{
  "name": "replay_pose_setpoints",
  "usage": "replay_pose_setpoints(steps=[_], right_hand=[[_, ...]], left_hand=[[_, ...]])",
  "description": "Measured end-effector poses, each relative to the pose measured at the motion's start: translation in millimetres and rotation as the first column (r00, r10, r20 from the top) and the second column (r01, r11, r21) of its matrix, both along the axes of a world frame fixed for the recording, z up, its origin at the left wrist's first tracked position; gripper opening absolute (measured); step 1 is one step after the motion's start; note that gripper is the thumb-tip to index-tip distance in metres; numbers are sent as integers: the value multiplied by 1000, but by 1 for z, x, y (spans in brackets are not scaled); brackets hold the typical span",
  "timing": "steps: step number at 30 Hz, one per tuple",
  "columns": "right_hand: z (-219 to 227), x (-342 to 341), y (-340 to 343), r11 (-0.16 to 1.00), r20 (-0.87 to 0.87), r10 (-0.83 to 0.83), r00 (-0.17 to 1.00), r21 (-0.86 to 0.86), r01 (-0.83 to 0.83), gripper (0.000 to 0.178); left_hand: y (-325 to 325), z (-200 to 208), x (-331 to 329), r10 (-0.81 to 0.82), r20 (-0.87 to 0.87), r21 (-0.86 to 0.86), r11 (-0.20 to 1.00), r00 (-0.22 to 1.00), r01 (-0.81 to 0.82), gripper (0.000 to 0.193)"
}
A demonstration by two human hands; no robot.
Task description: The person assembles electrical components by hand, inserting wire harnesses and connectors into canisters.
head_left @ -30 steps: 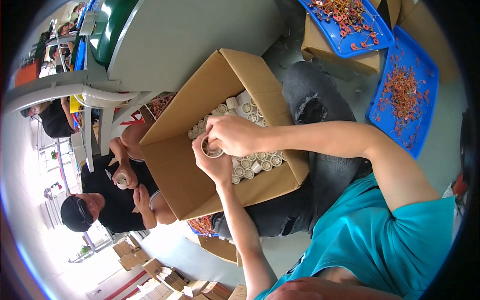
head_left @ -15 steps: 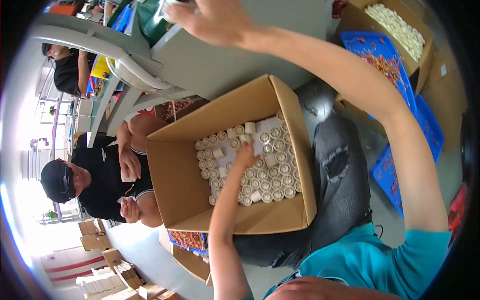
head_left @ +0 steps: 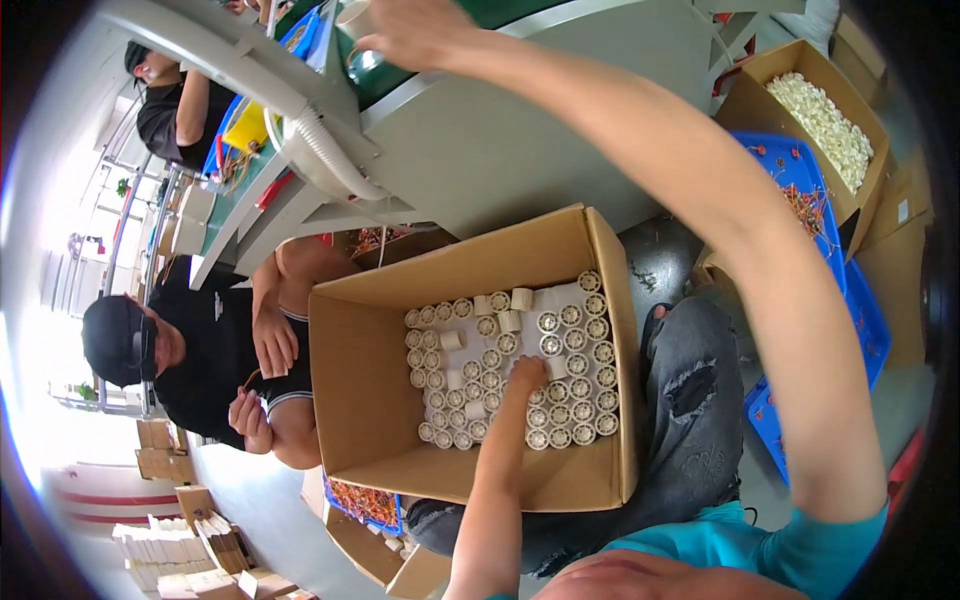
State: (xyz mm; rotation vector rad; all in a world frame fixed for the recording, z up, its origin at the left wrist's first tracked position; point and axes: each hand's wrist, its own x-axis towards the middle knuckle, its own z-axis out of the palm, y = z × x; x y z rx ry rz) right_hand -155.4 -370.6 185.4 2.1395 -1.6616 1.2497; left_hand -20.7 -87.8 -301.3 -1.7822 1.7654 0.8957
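Note:
A cardboard box (head_left: 395,410) holds many white cylindrical plastic parts (head_left: 580,410) on a white sheet, most upright with spoked ends showing, some tipped on their sides. Inside it, my left hand (head_left: 528,374) is closed at a tipped cylindrical part (head_left: 556,368), its fingertips partly hidden. My right hand (head_left: 415,32) is stretched out to the upper left over the edge of a green-topped bench. Its fingers close on another white cylindrical part (head_left: 354,18). A shiny rounded thing (head_left: 364,66) lies just below that part.
The grey bench side (head_left: 520,150) rises beyond the box. Blue trays (head_left: 835,215) with coloured wires and a carton of small white pieces (head_left: 820,125) stand at right. Across the box sits a co-worker (head_left: 215,350) with a wire in hand; another person (head_left: 180,110) works farther back.
My left hand has moved right among the parts, to a tipped one. The view has shifted, so the box appears lower. My right hand stays at the bench, its white part now showing better.

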Motion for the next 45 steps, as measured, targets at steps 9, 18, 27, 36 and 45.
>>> replay_pose_setpoints(steps=[9,18,27,36,45], right_hand=[[-127,-277,118,910,56,248,967,-356,-213,45],[-251,-424,200,784,127,-233,964,611,109,22],[-281,-402,199,783,-285,-200,937,528,327,23],[-210,-470,189,869,681,-342,647,492,-58,20],[-147,-386,213,949,234,-186,954,294,113,30]], left_hand=[[-46,144,38,-193,-195,-223,963,962,148,52],[19,302,-35,185,-842,502,611,-507,-612,50],[55,264,-73,310,-722,651,605,-618,-458,48],[59,268,-74,269,-771,592,637,-577,-493,43],[62,285,-85,195,-888,423,704,-417,-571,52]])
